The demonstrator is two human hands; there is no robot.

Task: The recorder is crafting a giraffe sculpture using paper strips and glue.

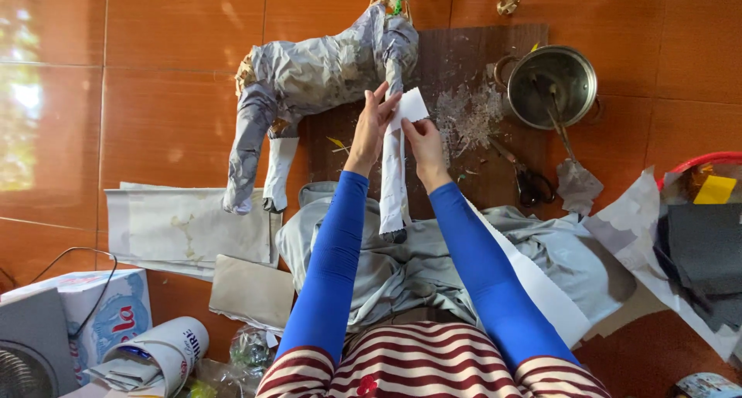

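Seen from above, a person in blue sleeves works over an orange tiled floor (178, 96); a grey paper-covered animal figure (309, 81) lies across a dark wooden board (479, 174), its front leg (393, 181) hanging down between the hands; the left hand (373, 124) presses flat against that leg with fingers together; the right hand (421, 135) pinches a small white paper piece (412, 104) against the top of the leg; a metal pot (553, 85) sits to the right, scissors (529, 183) near it.
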